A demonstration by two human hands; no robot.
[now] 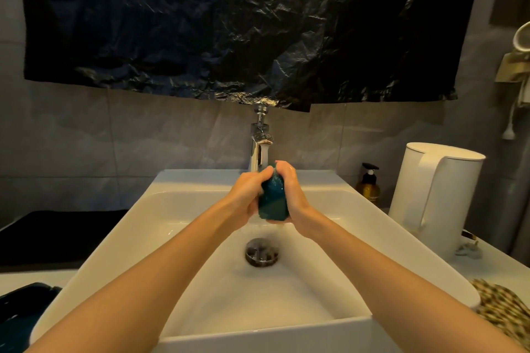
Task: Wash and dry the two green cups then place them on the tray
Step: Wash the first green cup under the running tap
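Hands clasp the green cup (273,201), left hand (247,195) and right hand (293,194) curled round its sides; long axis near upright, upper end beneath the chrome tap (259,147), above the glossy white sink (198,209). Wall rounded, shiny; which end is the mouth, I cannot tell.

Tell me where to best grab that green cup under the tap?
Round its side wall, from either side, as the left hand and right hand do: the green cup shows no handle and looks wet, so wrapping it should hold best.
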